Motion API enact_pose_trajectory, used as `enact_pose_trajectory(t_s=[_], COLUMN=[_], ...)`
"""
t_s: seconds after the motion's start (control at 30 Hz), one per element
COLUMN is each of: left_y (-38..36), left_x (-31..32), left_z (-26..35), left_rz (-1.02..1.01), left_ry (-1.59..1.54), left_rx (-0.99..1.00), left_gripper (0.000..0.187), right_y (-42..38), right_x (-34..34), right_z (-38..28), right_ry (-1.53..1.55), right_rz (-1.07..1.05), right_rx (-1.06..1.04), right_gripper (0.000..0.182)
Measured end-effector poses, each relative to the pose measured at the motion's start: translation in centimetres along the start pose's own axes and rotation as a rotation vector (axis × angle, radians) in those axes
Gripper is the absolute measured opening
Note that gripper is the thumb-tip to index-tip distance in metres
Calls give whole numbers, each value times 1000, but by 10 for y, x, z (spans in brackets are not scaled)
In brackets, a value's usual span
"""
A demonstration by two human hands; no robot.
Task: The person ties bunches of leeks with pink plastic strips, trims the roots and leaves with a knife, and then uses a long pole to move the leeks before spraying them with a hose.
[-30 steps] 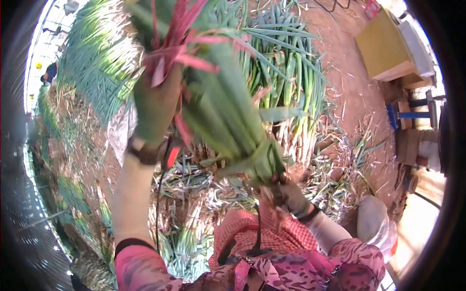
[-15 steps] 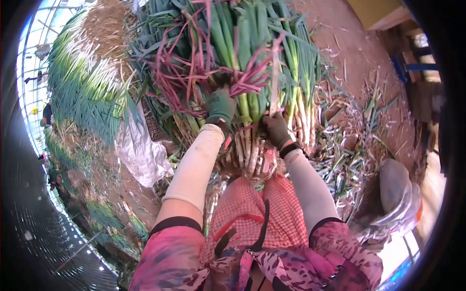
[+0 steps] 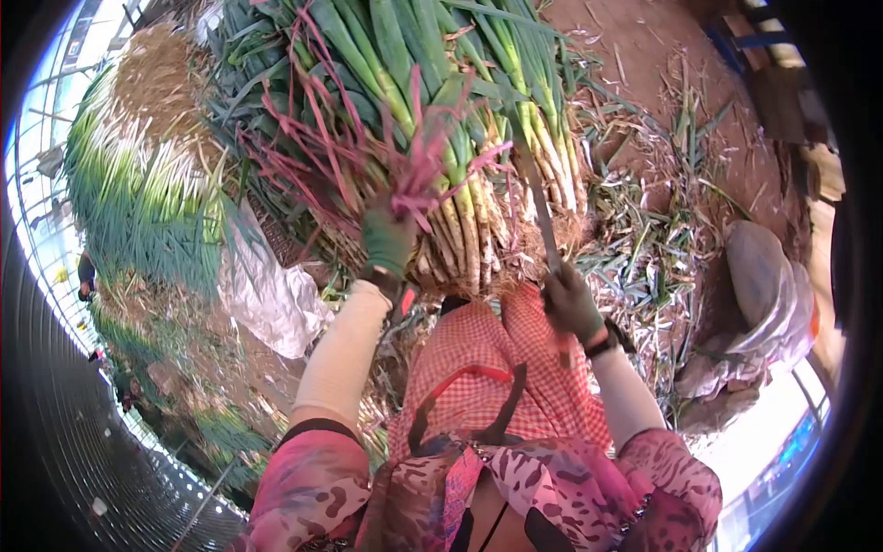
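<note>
Green onions (image 3: 471, 225) lie heaped across the upper middle of the frame, leaves away from the wearer and roots by the knees, which probably puts the root ends within easy reach. At the centre, the gloved left hand (image 3: 386, 241) looks closed round a tangle of pink strips (image 3: 423, 179), likely to keep the loose lengths together; its fingertips are hidden. The right hand (image 3: 570, 304), right of centre, is wrapped round the handle of a knife (image 3: 539, 207), blade pointing up the frame, presumably to keep it clear of the lap. Counted: two hands, one knife, one pale plastic sheet (image 3: 276, 308) left of centre, one stuffed sack (image 3: 756, 271) at right, and one further onion pile (image 3: 138, 198) at upper left. Strips and stalks overlap too much to count.
</note>
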State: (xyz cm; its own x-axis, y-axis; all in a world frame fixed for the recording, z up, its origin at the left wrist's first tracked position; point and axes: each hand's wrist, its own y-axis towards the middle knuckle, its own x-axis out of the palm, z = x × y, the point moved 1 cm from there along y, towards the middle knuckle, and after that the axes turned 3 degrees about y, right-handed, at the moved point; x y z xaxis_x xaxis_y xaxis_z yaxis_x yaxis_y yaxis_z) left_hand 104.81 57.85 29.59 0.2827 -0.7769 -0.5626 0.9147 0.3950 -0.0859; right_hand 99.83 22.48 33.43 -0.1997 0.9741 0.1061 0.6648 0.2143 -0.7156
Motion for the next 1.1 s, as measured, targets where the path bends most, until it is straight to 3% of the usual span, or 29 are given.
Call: enact_pose_trajectory(t_s=[0.07,0.1,0.13,0.23,0.27,0.3,0.37,0.43,0.5,0.53,0.57,0.6,0.7,0.77,0.8,0.93,1.03,1.1], left_y=[-19,-26,-28,-16,-15,-12,-13,-13,-13,-15,-14,-16,-21,-26,-29,-26,-13,-12], left_x=[19,25,27,27,30,30,29,34,34,36,33,31,33,34,34,30,24,7], left_z=[-8,6,18,44,32,35,50,59,59,40,35,30,10,-17,-24,12,8,7], left_rz=[-79,-118,-157,-282,-256,-232,-251,-298,-324,-268,-308,-351,-382,-367,-288,-208,-385,-312], left_ry=[-46,-29,-12,422,378,337,597,615,634,559,564,564,408,390,324,335,198,-43], left_rx=[-56,-22,15,-119,-47,26,-28,-128,-149,13,-22,-63,-71,-56,42,74,7,-205], left_gripper=[41,43,44,47,49,51,53,52,50,46,46,45,45,46,46,28,36,29], right_y=[-50,-68,-74,-75,-69,-58,-27,19,77,95,99,89,46,3,-16,-67,-75,-76], right_x=[-10,-11,-16,-17,-11,-6,9,38,64,73,83,78,54,59,61,34,0,-18], right_z=[6,-12,-2,-3,-8,-10,-18,-38,-32,-23,-25,-26,12,21,30,34,34,41], right_ry=[136,-288,-374,-697,-811,-797,-773,-675,-651,-567,-478,-392,-557,-189,-105,205,122,-200], right_rz=[-24,-24,-35,5,27,26,22,46,102,113,125,99,90,66,122,282,228,227], right_rx=[176,4,-26,-206,-283,-269,-237,-232,-376,-398,-414,-400,-264,-214,-176,-17,238,78], right_gripper=[29,28,28,27,26,27,28,26,25,25,25,26,25,22,21,21,19,19])
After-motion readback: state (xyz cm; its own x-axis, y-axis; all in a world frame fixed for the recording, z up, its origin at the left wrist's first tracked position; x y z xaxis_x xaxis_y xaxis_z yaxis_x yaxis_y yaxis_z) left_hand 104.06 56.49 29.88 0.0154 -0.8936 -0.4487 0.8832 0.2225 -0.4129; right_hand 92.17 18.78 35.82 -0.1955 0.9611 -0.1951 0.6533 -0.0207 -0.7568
